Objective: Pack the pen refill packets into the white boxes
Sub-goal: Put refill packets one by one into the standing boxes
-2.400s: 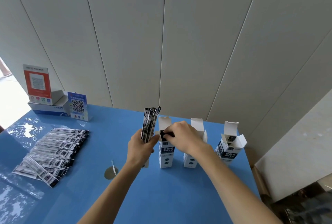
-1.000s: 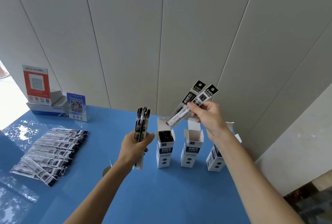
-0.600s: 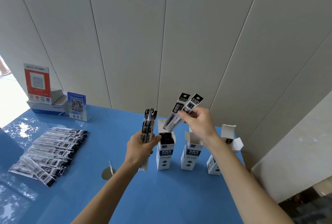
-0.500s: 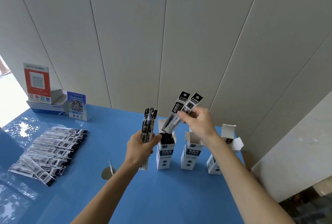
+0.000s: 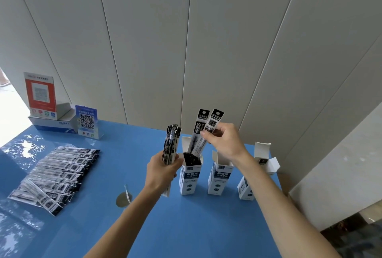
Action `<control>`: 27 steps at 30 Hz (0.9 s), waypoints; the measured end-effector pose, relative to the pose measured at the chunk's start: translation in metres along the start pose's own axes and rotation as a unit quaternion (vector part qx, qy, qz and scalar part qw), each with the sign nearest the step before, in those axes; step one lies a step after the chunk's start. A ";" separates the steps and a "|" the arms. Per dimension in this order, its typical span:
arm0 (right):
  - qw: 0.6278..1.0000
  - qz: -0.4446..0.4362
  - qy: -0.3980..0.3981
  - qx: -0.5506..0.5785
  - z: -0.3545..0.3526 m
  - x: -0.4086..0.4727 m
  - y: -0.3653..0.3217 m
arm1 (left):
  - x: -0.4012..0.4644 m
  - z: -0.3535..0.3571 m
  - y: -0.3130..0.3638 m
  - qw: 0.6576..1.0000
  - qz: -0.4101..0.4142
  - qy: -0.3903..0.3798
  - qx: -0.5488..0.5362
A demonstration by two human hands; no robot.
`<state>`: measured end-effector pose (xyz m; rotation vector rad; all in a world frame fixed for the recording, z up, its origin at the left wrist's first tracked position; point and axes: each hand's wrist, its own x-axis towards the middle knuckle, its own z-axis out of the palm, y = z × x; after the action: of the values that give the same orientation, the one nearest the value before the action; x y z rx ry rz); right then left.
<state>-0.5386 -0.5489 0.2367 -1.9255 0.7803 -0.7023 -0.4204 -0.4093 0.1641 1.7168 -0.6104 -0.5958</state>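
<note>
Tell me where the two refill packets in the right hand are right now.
In the head view, near centre, the right hand pinches the two refill packets, their lower ends entering the leftmost white box, beside the left hand.

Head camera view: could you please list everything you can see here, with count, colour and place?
white boxes: three, white and blue, open, in a row mid-table.
held packets: two, black and white, lower ends entering the leftmost box.
packet bundle: one, black, upright left of the boxes.
spare packets: one overlapping row, table left.
QR signs: two, red and blue, far left.
table: blue.
left hand: grips the bundle.
right hand: pinches the two packets.
</note>
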 end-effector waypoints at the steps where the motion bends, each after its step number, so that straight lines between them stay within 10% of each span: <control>1: 1.000 0.001 -0.005 -0.003 0.001 0.001 0.001 | 0.000 0.000 0.000 1.000 0.001 0.001 0.002; 27: 0.987 -0.033 -0.112 -0.111 0.022 0.003 0.010 | 0.004 0.001 -0.007 0.999 -0.010 0.016 -0.037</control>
<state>-0.5231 -0.5433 0.2193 -2.1951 0.6790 -0.4411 -0.4176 -0.4117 0.1570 1.6623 -0.5436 -0.5960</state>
